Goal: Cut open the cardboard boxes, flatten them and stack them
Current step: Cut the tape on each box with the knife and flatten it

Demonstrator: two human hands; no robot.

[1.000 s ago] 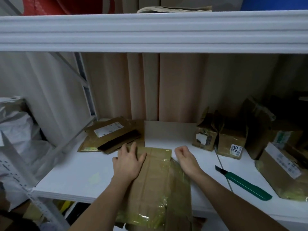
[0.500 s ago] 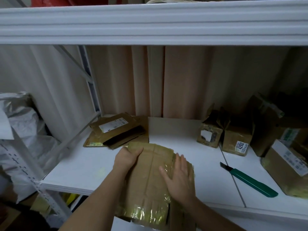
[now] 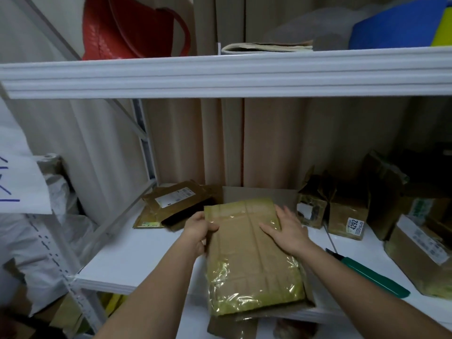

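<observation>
A flattened cardboard box (image 3: 247,255), wrapped in yellowish tape, sits between my hands above the white shelf (image 3: 146,253). My left hand (image 3: 198,228) grips its left edge, thumb on top. My right hand (image 3: 286,228) lies flat on its upper right part with straight fingers. At the shelf's back left a stack of flattened boxes (image 3: 173,204) lies with a white label up. A green-handled cutter (image 3: 371,272) rests on the shelf to the right of my right forearm.
Several unflattened cardboard boxes (image 3: 347,211) crowd the shelf's right side, one labelled 4292. An upper shelf board (image 3: 220,74) hangs overhead, holding a red bag (image 3: 127,28) and a blue item (image 3: 401,25). Grey plastic bags (image 3: 36,228) sit left of the rack.
My left hand went from pressing flat on the box to gripping its left edge, and my right hand came onto its top. The box's far end has risen off the shelf.
</observation>
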